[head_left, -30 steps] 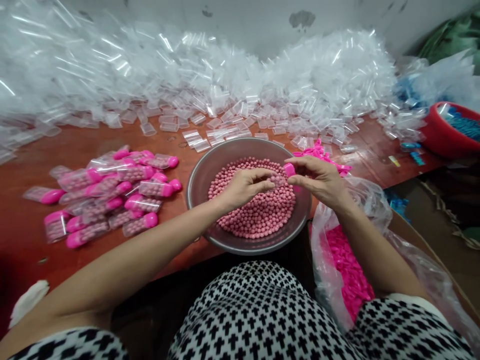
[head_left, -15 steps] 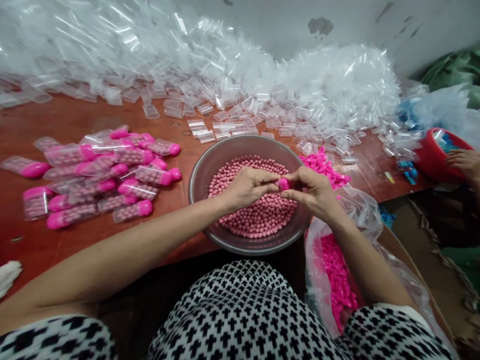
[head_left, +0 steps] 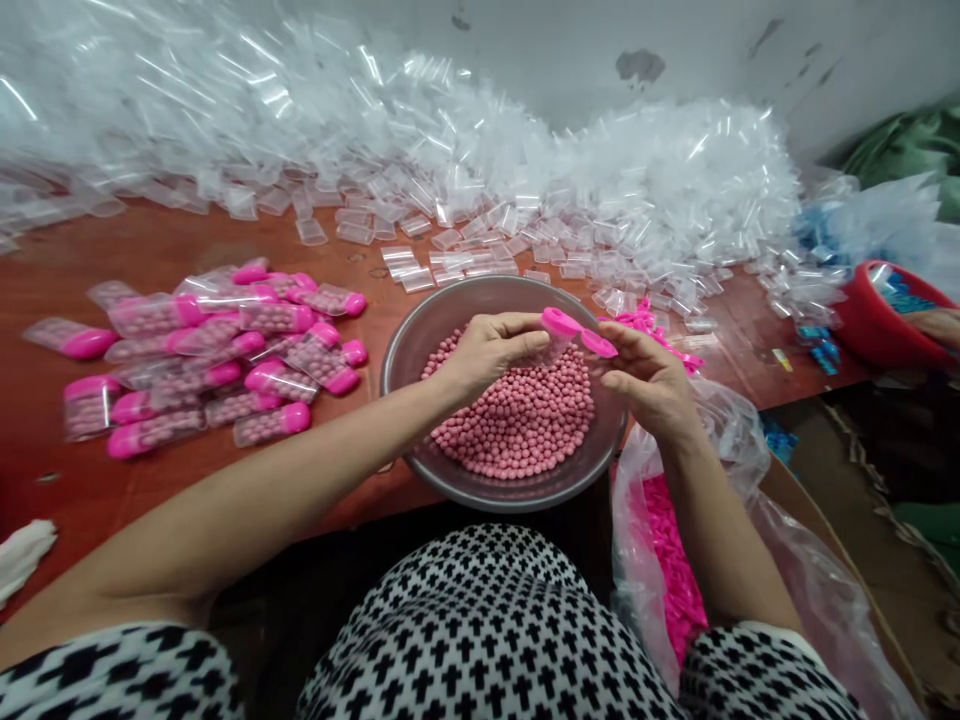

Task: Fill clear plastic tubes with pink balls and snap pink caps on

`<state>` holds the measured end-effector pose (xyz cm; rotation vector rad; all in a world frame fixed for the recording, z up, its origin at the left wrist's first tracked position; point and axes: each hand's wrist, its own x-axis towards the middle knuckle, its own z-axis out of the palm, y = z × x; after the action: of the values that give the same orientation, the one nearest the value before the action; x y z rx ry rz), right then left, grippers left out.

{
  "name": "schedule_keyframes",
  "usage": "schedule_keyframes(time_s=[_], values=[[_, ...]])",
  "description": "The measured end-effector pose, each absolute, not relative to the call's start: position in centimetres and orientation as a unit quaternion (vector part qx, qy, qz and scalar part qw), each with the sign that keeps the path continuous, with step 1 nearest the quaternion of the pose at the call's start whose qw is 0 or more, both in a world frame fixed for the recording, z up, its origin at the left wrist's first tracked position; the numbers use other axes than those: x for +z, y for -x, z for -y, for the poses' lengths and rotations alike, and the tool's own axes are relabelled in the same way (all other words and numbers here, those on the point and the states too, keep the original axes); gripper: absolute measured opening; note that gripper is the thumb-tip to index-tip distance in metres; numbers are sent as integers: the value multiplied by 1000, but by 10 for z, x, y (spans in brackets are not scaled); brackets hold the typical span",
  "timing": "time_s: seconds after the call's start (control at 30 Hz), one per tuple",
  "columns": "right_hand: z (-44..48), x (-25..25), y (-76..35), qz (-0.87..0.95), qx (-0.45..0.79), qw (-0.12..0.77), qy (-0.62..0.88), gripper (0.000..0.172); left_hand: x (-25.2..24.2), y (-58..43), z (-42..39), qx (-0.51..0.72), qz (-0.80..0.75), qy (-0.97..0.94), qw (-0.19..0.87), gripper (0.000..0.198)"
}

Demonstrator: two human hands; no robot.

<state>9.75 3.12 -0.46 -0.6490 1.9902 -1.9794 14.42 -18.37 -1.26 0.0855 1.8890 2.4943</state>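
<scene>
Over the grey basin [head_left: 420, 478], my left hand [head_left: 487, 350] is closed on a small clear plastic container, largely hidden by the fingers. A pink flip cap [head_left: 559, 323] sits on its end, with the lid swung out to the right. My right hand [head_left: 652, 375] is open beside it, thumb and fingers apart, fingertips touching or just behind the lid. Pink beads [head_left: 517, 425] fill the bottom of the basin below both hands. At the left on the red-brown table lies a pile of clear containers [head_left: 217, 345] with pink caps and pink beads inside.
A large heap of clear plastic tubes [head_left: 450, 150] runs along the wall. Loose pink caps [head_left: 652, 325] lie right of the basin, and a plastic bag [head_left: 630, 520] holds more. At far right, another person's hand [head_left: 937, 325] reaches into a red bowl [head_left: 862, 310] with blue pieces.
The pink cap, shut and pinched between both hands before, now shows its lid flipped out. My right hand's fingers have spread apart, and both hands have moved slightly away from each other.
</scene>
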Motion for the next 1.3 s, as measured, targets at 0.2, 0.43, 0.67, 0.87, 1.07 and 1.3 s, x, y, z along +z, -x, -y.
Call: schedule_keyframes(time_s=[0.2, 0.43, 0.67, 0.87, 1.07, 1.3], values=[[-24, -5, -92, -656, -717, 168, 163, 42, -16, -147, 183, 722, -682, -117, -4, 29], [-6, 5, -88, -581, -671, 436, 148, 43, -25, -148, 186, 635, -750, -154, -105, 16], [8, -2, -93, -567, -720, 389, 95, 27, -29, -146, 188, 616, -763, -160, -111, 18], [12, -9, -95, -567, -730, 375, 66, 32, -28, -144, 186, 611, -767, -155, -119, 17], [7, -4, -90, -573, -715, 389, 97, 60, -4, -158, 214, 636, -754, -104, -127, 30], [-3, -11, -77, -626, -703, 327, 91, 43, 0, -193, 341, 445, -870, 154, -150, 26]])
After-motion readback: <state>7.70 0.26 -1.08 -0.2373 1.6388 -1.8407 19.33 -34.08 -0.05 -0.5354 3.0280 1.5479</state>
